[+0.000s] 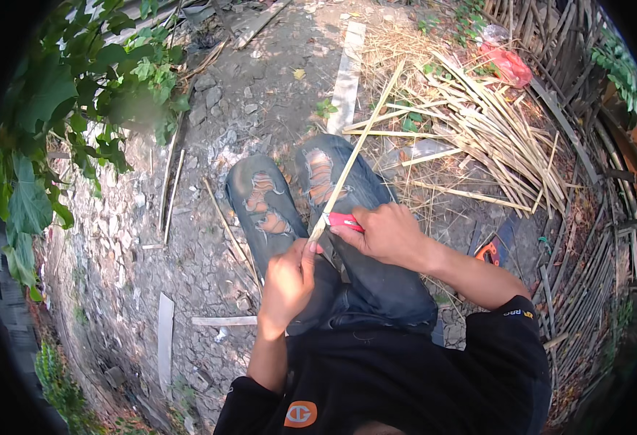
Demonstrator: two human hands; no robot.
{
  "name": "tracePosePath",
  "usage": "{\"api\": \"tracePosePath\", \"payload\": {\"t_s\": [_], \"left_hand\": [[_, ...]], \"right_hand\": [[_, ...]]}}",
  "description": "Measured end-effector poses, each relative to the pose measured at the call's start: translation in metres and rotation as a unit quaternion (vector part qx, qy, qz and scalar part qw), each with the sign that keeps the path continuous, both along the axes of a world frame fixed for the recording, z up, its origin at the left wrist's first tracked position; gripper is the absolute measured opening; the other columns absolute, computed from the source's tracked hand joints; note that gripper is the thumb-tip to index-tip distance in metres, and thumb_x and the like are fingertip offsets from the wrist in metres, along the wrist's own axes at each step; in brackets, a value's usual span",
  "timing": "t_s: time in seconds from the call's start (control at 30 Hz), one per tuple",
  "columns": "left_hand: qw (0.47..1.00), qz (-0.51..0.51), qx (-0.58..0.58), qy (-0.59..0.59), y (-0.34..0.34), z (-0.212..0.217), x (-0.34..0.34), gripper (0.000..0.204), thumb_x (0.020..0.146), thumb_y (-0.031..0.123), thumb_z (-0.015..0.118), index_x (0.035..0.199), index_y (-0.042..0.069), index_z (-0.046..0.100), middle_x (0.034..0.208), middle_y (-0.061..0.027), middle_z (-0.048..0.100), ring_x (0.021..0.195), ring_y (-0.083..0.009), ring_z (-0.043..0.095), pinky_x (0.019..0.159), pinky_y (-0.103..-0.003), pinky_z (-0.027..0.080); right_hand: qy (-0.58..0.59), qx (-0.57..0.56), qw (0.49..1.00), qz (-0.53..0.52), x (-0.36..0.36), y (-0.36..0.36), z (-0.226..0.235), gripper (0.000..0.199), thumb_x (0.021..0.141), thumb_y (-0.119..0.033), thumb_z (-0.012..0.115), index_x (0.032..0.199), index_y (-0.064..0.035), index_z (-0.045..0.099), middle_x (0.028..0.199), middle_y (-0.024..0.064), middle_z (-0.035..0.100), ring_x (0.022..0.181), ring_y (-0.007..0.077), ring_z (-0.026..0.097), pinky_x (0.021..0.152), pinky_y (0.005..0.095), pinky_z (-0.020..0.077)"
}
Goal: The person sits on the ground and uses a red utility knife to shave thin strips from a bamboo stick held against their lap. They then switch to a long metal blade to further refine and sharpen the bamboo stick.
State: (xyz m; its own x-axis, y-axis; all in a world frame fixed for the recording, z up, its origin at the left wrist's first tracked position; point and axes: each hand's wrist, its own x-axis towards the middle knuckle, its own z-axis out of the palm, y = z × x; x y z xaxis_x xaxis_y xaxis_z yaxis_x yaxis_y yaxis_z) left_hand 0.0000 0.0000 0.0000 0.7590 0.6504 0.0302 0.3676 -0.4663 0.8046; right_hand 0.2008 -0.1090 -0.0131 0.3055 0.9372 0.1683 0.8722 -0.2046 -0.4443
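A long, pale bamboo strip (pixel 360 147) slants up and away to the right from between my hands, above my knees. Its near end is pinched between the thumb and fingers of my left hand (pixel 287 283). Closed around a red-handled utility knife (pixel 345 222), my right hand (pixel 393 235) is just up the strip from the left. The knife's front end meets the strip; its blade is too small to make out clearly. Beneath both hands are my legs in torn dark jeans (pixel 260 196).
A heap of split bamboo strips (pixel 496 138) lies at the far right, beside a red plastic bag (pixel 507 65). A saw with an orange handle (pixel 488 252) rests right of my legs. Leafy branches (pixel 50 94) hang at the left. A flat board (pixel 348 76) lies ahead on cracked soil.
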Motion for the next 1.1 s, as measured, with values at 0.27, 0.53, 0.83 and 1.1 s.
{"api": "tracePosePath", "payload": {"t_s": [0.27,0.53,0.83,1.1], "left_hand": [[0.993,-0.048,-0.005,0.109,0.004,0.009,-0.05,0.026,0.109,0.018,0.056,0.096,0.0,0.07,0.058,-0.0177,0.056,0.052,-0.0354,0.062,0.053,-0.042,0.045],[0.988,0.016,-0.138,0.073,0.013,0.004,-0.088,0.033,0.112,0.02,0.052,0.092,0.001,0.07,0.054,-0.0022,0.047,0.049,-0.0076,0.046,0.048,-0.032,0.038],[0.994,-0.012,-0.073,0.075,0.006,0.004,-0.036,0.029,0.11,0.017,0.054,0.092,0.001,0.07,0.056,-0.0076,0.053,0.049,-0.0157,0.053,0.051,-0.035,0.042],[0.997,-0.023,-0.055,0.042,0.001,0.005,-0.035,0.035,0.112,0.023,0.051,0.092,0.001,0.069,0.055,-0.007,0.053,0.048,-0.02,0.054,0.051,-0.037,0.041]], "right_hand": [[0.136,0.042,0.956,-0.256,0.127,0.014,-0.023,0.068,0.108,-0.052,0.052,0.079,0.0072,0.07,0.071,0.0324,0.064,0.07,0.0492,0.068,0.066,0.0545,0.0513],[0.099,0.143,0.872,-0.457,0.265,-0.068,-0.051,0.08,0.106,-0.063,0.047,0.07,0.0076,0.056,0.058,0.013,0.046,0.06,0.0225,0.04,0.062,0.0435,0.0382],[0.096,0.034,0.99,-0.096,0.049,-0.012,0.021,0.055,0.103,-0.048,0.059,0.084,0.002,0.072,0.062,0.0245,0.062,0.062,0.0439,0.065,0.061,0.0523,0.05],[0.045,0.02,0.998,-0.024,0.003,0.002,0.0,0.055,0.101,-0.051,0.063,0.078,-0.0014,0.07,0.058,0.0229,0.063,0.059,0.0465,0.066,0.057,0.055,0.0534]]}}
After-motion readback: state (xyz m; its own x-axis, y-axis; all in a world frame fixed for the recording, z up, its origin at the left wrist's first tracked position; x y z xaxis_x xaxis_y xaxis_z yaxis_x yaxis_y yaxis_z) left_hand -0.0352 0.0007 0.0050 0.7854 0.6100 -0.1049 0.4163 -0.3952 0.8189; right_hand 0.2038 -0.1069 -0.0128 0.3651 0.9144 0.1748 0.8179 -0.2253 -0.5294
